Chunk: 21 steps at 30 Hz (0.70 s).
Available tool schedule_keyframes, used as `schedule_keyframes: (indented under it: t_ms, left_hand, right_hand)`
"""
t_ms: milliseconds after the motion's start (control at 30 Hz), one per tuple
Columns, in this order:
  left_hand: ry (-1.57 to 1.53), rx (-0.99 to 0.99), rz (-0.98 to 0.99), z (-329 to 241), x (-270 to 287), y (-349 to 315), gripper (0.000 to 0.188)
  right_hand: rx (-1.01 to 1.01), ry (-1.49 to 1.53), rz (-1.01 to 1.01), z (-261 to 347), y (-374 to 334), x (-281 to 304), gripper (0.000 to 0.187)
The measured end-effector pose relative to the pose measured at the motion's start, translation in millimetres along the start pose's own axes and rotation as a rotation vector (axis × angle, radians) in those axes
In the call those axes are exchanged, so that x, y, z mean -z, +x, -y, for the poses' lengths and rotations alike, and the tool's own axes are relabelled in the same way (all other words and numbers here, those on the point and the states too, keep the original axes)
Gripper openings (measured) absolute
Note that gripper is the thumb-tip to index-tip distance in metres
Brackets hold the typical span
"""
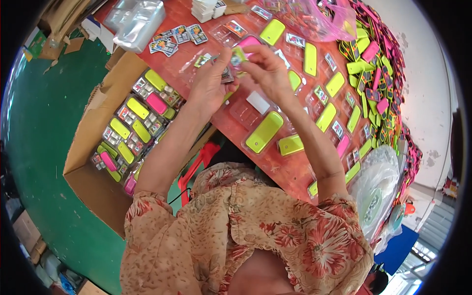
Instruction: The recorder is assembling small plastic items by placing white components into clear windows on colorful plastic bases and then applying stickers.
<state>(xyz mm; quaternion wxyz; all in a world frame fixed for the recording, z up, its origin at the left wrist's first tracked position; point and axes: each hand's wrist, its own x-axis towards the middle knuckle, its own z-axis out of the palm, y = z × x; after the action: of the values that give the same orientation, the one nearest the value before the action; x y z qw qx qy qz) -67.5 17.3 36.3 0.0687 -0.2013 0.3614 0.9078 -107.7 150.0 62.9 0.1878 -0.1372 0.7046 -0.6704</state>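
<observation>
My left hand [211,82] is closed around a small dark printed card or packet [227,75] above the red table [290,169]. Close against it, the fingers of my right hand [269,71] pinch a small clear-and-green piece [238,55], too small to name surely. Beneath my hands lies a clear plastic blister tray, partly hidden, with a pink slab-shaped piece [250,41] beside it. Nearer to me, another clear tray [246,112] holds a yellow-green slab [265,132] and a white card [257,102].
An open cardboard box [93,123] of filled trays stands at left. Several trays with yellow-green slabs [326,117] cover the table's right. Beyond them heaps a colourful pile [373,73]. Printed cards [182,34], stacked clear trays [139,24] and a pink plastic bag [327,22] lie at the back.
</observation>
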Motion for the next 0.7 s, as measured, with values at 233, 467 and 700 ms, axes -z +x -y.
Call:
schedule_keyframes:
  t_ms: [233, 467, 700]
  left_hand:
    - [-0.038, 0.049, -0.03, 3, 16, 10, 0.016]
    - [0.073, -0.083, 0.083, -10, -5, 10, 0.008]
    - [0.314, -0.024, 0.162, 1, -46, 19, 0.015]
  right_hand:
    - [0.153, -0.69, -0.069, -36, -52, 51, 0.016]
    - [0.442, -1.238, -0.138, -52, -64, 32, 0.011]
    - [0.394, -1.191, -0.173, -54, -71, 25, 0.018]
